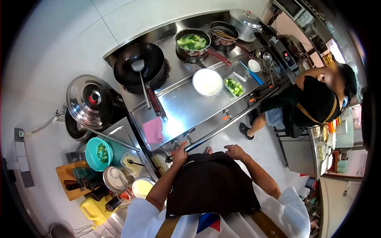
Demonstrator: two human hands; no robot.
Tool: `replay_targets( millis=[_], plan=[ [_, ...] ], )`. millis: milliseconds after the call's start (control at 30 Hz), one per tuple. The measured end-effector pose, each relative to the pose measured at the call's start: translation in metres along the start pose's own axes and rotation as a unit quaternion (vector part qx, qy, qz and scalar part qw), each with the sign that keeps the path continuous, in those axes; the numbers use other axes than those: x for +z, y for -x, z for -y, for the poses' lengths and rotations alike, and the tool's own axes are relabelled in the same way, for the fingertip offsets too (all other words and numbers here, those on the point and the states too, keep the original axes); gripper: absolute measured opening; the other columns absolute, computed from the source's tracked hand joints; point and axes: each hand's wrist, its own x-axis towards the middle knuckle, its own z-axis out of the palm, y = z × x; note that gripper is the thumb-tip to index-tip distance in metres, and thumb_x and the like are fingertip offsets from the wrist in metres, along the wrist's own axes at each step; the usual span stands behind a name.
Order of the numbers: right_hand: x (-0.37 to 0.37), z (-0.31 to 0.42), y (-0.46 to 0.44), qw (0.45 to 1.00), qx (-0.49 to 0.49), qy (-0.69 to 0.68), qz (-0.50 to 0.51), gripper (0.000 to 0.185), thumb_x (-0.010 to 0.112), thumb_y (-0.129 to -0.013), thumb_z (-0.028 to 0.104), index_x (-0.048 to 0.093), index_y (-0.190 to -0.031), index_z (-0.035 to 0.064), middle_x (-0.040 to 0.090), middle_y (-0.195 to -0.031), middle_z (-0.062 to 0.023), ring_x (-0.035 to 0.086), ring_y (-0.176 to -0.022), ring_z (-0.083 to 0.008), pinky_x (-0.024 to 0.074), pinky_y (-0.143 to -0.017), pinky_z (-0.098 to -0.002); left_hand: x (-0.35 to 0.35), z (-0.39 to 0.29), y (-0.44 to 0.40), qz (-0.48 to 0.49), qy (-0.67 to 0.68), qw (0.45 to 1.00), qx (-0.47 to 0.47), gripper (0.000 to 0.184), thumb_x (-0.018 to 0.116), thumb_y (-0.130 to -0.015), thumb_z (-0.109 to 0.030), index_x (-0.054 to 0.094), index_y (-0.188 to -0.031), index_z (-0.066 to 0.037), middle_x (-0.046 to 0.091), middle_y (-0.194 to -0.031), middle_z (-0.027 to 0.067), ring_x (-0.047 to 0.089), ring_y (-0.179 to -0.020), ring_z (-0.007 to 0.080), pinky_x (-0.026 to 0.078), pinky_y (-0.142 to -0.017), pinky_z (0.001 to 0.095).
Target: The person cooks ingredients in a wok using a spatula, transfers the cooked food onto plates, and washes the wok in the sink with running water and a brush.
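My left hand [179,155] is at the stove's front edge, its fingers closed at an orange knob [182,145] beside the metal rail [222,129]. Over the floor, my right hand [235,152] is loosely curled, with nothing visible in it. A black wok [131,55] holds a metal spatula [138,66] on the left burner. Green vegetables fill one pot [190,55]; another pot [224,31] stands beside it. On the steel counter [178,107] are a white round bowl [207,82], a clear box of cut greens [234,86] and a pink cloth [152,131].
A co-worker [317,95] in black stands at the right beside a side counter [297,152]. To the left are a large lidded pan [89,101], a turquoise bowl [92,154], a knife block [71,178] and a yellow jug [93,210]. A pressure cooker [245,23] stands far back.
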Motion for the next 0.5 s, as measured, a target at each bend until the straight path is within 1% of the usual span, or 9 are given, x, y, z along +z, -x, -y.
replay_targets(
  millis=[100, 167, 233, 333, 367, 400, 433, 467, 500],
  plan=[
    [-0.011, 0.010, 0.002, 1.000, 0.014, 0.004, 0.021, 0.043, 0.056, -0.082, 0.022, 0.066, -0.120, 0.0048, 0.069, -0.104, -0.0239, 0.066, -0.099, -0.0404, 0.0503, -0.092, -0.0461, 0.008, -0.003, -0.011, -0.093, 0.026, 0.993, 0.063, 0.044, 0.059, -0.080, -0.002, 0.057, -0.124, -0.003, 0.064, -0.112, 0.0207, 0.058, -0.108, 0.0402, 0.045, -0.094, 0.0477],
    [-0.017, 0.018, 0.006, 0.999, 0.027, 0.012, 0.031, 0.043, 0.055, -0.083, 0.021, 0.066, -0.121, 0.0049, 0.069, -0.105, -0.0239, 0.065, -0.099, -0.0406, 0.0502, -0.092, -0.0465, 0.015, 0.001, -0.023, -0.093, 0.021, 0.994, 0.061, 0.040, 0.059, -0.080, -0.002, 0.060, -0.120, -0.002, 0.064, -0.111, 0.0208, 0.059, -0.106, 0.0397, 0.046, -0.092, 0.0477],
    [-0.009, 0.011, 0.009, 1.000, 0.004, 0.016, -0.001, 0.041, 0.057, -0.083, 0.022, 0.066, -0.119, 0.0053, 0.070, -0.093, -0.0223, 0.067, -0.089, -0.0395, 0.0522, -0.086, -0.0454, 0.006, -0.004, -0.030, -0.081, 0.026, 0.995, 0.048, 0.032, 0.060, -0.079, -0.002, 0.064, -0.111, -0.001, 0.064, -0.111, 0.0211, 0.060, -0.102, 0.0387, 0.047, -0.091, 0.0475],
    [-0.004, -0.002, 0.016, 0.999, -0.004, 0.006, -0.031, 0.042, 0.057, -0.084, 0.024, 0.066, -0.121, 0.0066, 0.070, -0.088, -0.0214, 0.068, -0.086, -0.0379, 0.0537, -0.082, -0.0429, -0.041, -0.022, -0.036, -0.187, 0.050, 0.981, 0.016, 0.027, 0.059, -0.080, -0.002, 0.064, -0.106, 0.000, 0.064, -0.109, 0.0207, 0.062, -0.098, 0.0375, 0.047, -0.089, 0.0473],
    [-0.010, 0.004, 0.020, 1.000, 0.025, 0.002, -0.011, 0.041, 0.057, -0.085, 0.023, 0.066, -0.121, 0.0060, 0.069, -0.098, -0.0223, 0.066, -0.093, -0.0390, 0.0523, -0.087, -0.0447, -0.061, -0.023, -0.037, -0.245, 0.094, 0.965, -0.017, 0.029, 0.060, -0.081, -0.003, 0.063, -0.109, 0.000, 0.063, -0.109, 0.0203, 0.060, -0.101, 0.0375, 0.047, -0.090, 0.0462],
    [-0.015, 0.009, 0.028, 0.998, 0.057, -0.003, 0.009, 0.040, 0.056, -0.086, 0.022, 0.065, -0.121, 0.0053, 0.068, -0.108, -0.0232, 0.065, -0.100, -0.0400, 0.0509, -0.092, -0.0465, -0.066, -0.002, -0.045, -0.328, -0.002, 0.945, 0.010, 0.037, 0.058, -0.083, -0.003, 0.058, -0.121, -0.001, 0.059, -0.122, 0.0209, 0.054, -0.116, 0.0391, 0.042, -0.100, 0.0467],
    [-0.014, 0.008, 0.033, 0.998, 0.061, -0.010, 0.008, 0.039, 0.056, -0.086, 0.021, 0.066, -0.121, 0.0053, 0.068, -0.108, -0.0229, 0.065, -0.100, -0.0402, 0.0511, -0.092, -0.0460, -0.073, 0.013, -0.048, -0.343, -0.043, 0.938, -0.037, 0.048, 0.057, -0.087, -0.004, 0.050, -0.134, -0.002, 0.050, -0.137, 0.0217, 0.042, -0.131, 0.0412, 0.032, -0.112, 0.0488],
    [-0.012, 0.008, 0.035, 0.997, 0.078, -0.014, 0.017, 0.039, 0.056, -0.086, 0.022, 0.067, -0.120, 0.0050, 0.068, -0.108, -0.0234, 0.065, -0.101, -0.0401, 0.0512, -0.092, -0.0458, -0.088, 0.026, -0.052, -0.319, -0.053, 0.944, -0.065, 0.053, 0.055, -0.091, -0.008, 0.043, -0.142, -0.002, 0.043, -0.146, 0.0216, 0.035, -0.138, 0.0413, 0.025, -0.117, 0.0493],
    [-0.011, 0.008, 0.038, 0.997, 0.081, -0.013, 0.017, 0.039, 0.055, -0.086, 0.021, 0.067, -0.120, 0.0050, 0.068, -0.108, -0.0237, 0.065, -0.101, -0.0401, 0.0513, -0.092, -0.0457, -0.091, 0.049, -0.061, -0.325, -0.084, 0.939, -0.079, 0.056, 0.055, -0.092, -0.013, 0.039, -0.145, -0.002, 0.040, -0.148, 0.0219, 0.032, -0.140, 0.0408, 0.023, -0.118, 0.0498]
  ],
)
